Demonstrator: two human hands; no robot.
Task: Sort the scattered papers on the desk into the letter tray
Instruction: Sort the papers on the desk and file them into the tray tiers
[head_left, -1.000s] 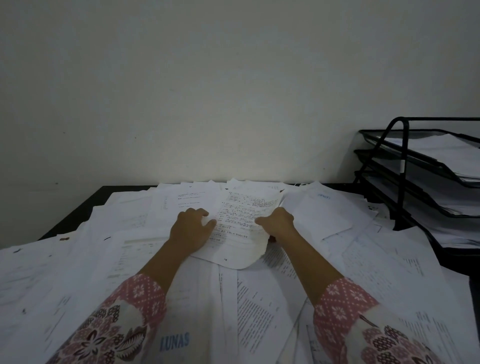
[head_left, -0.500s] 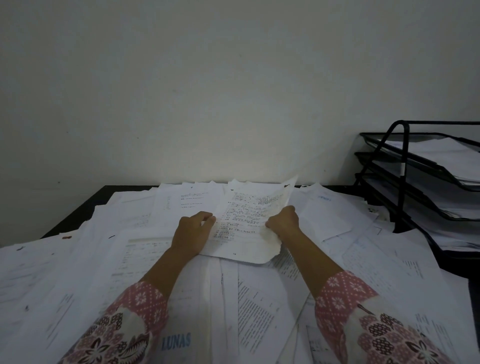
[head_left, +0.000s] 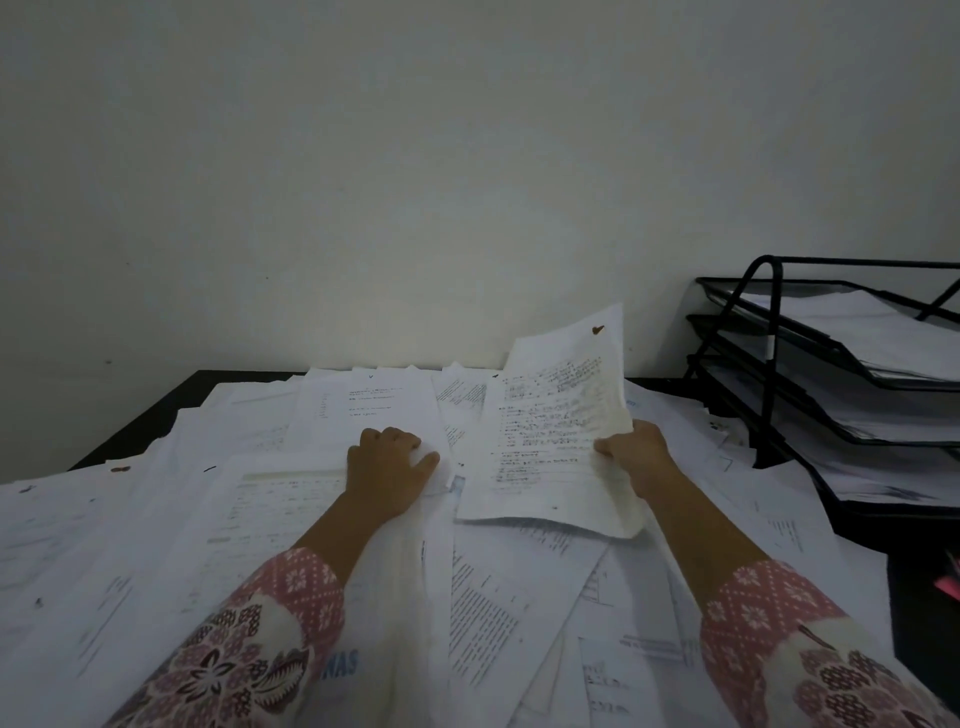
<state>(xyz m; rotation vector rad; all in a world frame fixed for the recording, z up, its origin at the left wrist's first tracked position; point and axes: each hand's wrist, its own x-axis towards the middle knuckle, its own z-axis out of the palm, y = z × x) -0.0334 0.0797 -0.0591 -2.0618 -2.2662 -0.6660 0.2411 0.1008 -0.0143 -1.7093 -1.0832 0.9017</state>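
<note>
Sheet (head_left: 550, 441), one, pinched in right hand (head_left: 636, 457) fingers, left hand (head_left: 384, 478) fingers gripping scattered papers (head_left: 260, 519), one three-tier tray (head_left: 774, 374)

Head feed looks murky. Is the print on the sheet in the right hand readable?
Head view: dim, flat, bluish light; print on the lifted sheet in the right hand is too soft to read; the picture darkens toward the letter tray.
</note>
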